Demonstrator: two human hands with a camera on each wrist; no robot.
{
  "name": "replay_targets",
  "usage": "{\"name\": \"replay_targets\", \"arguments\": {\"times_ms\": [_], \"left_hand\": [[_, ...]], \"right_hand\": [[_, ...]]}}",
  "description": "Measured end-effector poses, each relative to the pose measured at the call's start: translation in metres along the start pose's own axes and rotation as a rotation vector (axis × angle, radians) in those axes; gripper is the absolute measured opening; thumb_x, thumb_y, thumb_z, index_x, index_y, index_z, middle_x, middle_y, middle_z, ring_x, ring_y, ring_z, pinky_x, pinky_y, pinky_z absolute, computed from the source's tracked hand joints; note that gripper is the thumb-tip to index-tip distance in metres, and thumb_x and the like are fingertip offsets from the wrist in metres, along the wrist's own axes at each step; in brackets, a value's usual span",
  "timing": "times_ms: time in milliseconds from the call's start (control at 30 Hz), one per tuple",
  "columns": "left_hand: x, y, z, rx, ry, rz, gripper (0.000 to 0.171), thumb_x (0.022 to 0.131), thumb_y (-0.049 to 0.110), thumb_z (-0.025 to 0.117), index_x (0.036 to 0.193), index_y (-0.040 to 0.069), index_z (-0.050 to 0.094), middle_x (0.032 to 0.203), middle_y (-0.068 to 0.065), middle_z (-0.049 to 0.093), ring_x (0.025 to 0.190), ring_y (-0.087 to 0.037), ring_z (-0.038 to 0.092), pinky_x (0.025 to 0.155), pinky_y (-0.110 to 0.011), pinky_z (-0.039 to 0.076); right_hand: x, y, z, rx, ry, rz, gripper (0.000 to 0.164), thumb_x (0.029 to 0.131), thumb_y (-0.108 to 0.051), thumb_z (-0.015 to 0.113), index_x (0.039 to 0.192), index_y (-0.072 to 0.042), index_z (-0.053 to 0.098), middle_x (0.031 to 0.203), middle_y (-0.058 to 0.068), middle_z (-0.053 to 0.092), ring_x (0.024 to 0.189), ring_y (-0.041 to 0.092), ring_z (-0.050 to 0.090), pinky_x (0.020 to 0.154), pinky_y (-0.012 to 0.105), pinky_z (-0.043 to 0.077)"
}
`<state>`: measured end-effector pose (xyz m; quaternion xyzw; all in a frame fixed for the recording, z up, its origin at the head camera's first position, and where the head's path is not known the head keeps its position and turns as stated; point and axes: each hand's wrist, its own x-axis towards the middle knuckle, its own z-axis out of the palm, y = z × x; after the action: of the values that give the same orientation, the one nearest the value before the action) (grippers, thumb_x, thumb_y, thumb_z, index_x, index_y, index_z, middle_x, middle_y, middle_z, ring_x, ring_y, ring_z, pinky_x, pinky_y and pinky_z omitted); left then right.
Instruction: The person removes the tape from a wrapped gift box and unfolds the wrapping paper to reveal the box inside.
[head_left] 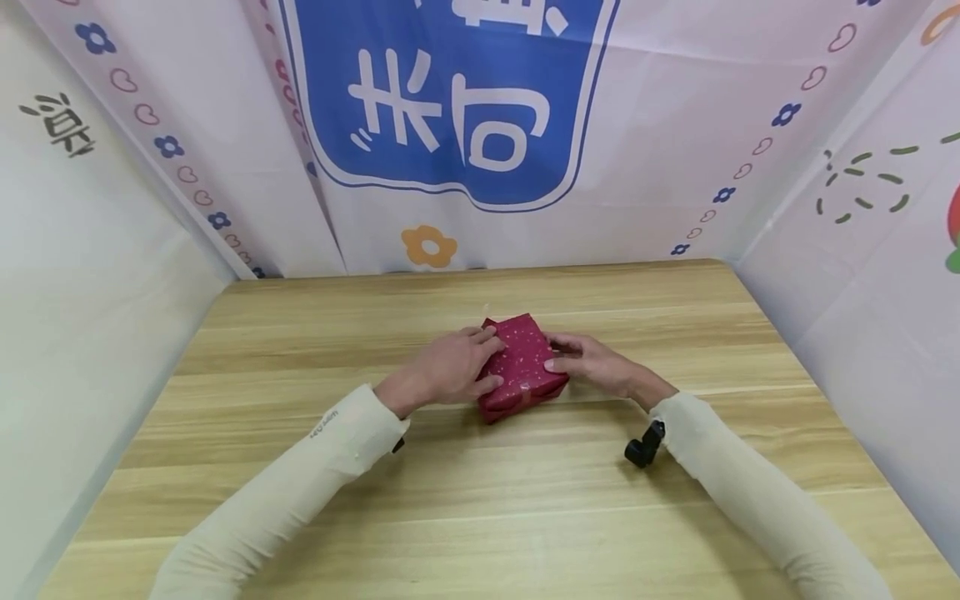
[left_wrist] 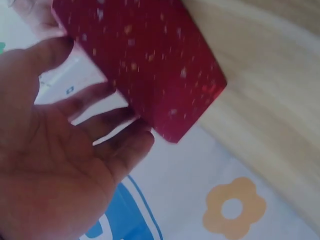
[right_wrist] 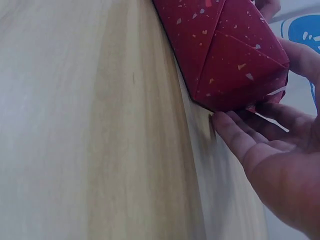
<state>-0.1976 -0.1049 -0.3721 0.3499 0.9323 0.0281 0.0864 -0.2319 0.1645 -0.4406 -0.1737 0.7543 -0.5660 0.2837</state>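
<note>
A box wrapped in dark red speckled paper [head_left: 519,354] lies at an angle on the wooden table, with folded paper and a piece of tape at its near end. Across its left side rests my left hand [head_left: 452,367], fingers and thumb spread and touching the top and edge. The left wrist view shows that hand [left_wrist: 65,145] with loosely bent fingers, some tips hidden by the box. My right hand [head_left: 596,364] holds the right side, thumb on top and fingers lower down. In the right wrist view its fingers [right_wrist: 240,135] meet the folded end.
The wooden table [head_left: 480,517] runs under both forearms. Behind it hangs a white printed cloth [head_left: 645,167] with a blue sign, and pale cloth walls stand on both sides. A black wrist camera [head_left: 645,446] hangs below the right sleeve.
</note>
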Motion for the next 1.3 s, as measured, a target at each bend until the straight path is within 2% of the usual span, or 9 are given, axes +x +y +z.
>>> {"name": "replay_targets", "arguments": {"times_ms": [200,400,533,700,867,967,1100,1300], "left_hand": [[0.002,-0.006,-0.007,-0.079,-0.041,0.054,0.064,0.094,0.040,0.064,0.145,0.008,0.044,0.159,-0.018,0.030,0.144,-0.036,0.036,0.117,-0.046,0.035],[0.011,-0.007,-0.005,-0.164,-0.097,0.162,0.063,0.092,0.040,0.066,0.147,0.017,0.045,0.163,-0.011,0.025,0.150,-0.030,0.026,0.119,-0.046,0.031],[0.014,-0.010,-0.005,-0.238,-0.132,0.200,0.062,0.091,0.032,0.067,0.147,0.016,0.045,0.163,-0.009,0.025,0.151,-0.028,0.023,0.120,-0.047,0.029],[0.014,-0.014,-0.008,-0.268,-0.163,0.189,0.064,0.090,0.028,0.070,0.148,0.017,0.045,0.163,-0.010,0.026,0.150,-0.030,0.026,0.120,-0.048,0.029],[0.014,-0.010,-0.009,-0.190,-0.168,0.154,0.065,0.092,0.036,0.068,0.149,0.018,0.043,0.163,-0.011,0.026,0.148,-0.031,0.030,0.120,-0.046,0.030],[0.012,-0.005,-0.009,-0.139,-0.165,0.122,0.065,0.093,0.041,0.066,0.149,0.018,0.043,0.163,-0.010,0.025,0.148,-0.030,0.030,0.120,-0.045,0.030],[0.010,-0.002,-0.007,-0.113,-0.130,0.104,0.065,0.092,0.042,0.066,0.148,0.017,0.045,0.161,-0.012,0.029,0.147,-0.031,0.032,0.119,-0.044,0.031],[0.008,-0.004,-0.004,-0.140,-0.081,0.118,0.064,0.091,0.042,0.068,0.146,0.016,0.048,0.159,-0.013,0.031,0.145,-0.030,0.034,0.118,-0.044,0.034]], "right_hand": [[0.003,0.000,-0.001,0.085,-0.017,0.018,0.068,0.097,-0.019,0.057,0.155,-0.006,0.026,0.158,0.022,0.029,0.135,0.035,0.046,0.114,0.045,0.037],[0.006,0.000,0.001,0.063,-0.011,0.018,0.058,0.099,-0.022,0.053,0.153,-0.011,0.034,0.152,0.018,0.041,0.128,0.029,0.052,0.106,0.037,0.044],[0.008,-0.002,0.001,0.054,0.005,0.009,0.056,0.099,-0.022,0.053,0.152,-0.012,0.038,0.150,0.018,0.045,0.126,0.027,0.053,0.105,0.036,0.044],[0.007,-0.001,0.002,0.030,0.032,-0.024,0.052,0.101,-0.027,0.054,0.148,-0.008,0.044,0.147,0.018,0.047,0.128,0.029,0.052,0.111,0.045,0.041],[0.006,0.000,0.002,0.003,0.112,-0.004,0.048,0.100,-0.033,0.057,0.139,-0.007,0.053,0.134,0.015,0.056,0.119,0.024,0.056,0.106,0.043,0.046],[0.006,0.001,0.002,0.007,0.129,-0.001,0.047,0.099,-0.034,0.058,0.138,-0.007,0.054,0.130,0.014,0.059,0.116,0.023,0.057,0.105,0.041,0.046],[0.007,0.000,0.003,0.017,0.133,-0.022,0.047,0.099,-0.032,0.059,0.138,-0.006,0.053,0.131,0.015,0.058,0.117,0.024,0.056,0.107,0.041,0.042],[0.007,-0.003,0.003,0.020,0.153,-0.073,0.049,0.099,-0.026,0.059,0.142,-0.004,0.048,0.142,0.019,0.051,0.126,0.031,0.052,0.111,0.045,0.040]]}}
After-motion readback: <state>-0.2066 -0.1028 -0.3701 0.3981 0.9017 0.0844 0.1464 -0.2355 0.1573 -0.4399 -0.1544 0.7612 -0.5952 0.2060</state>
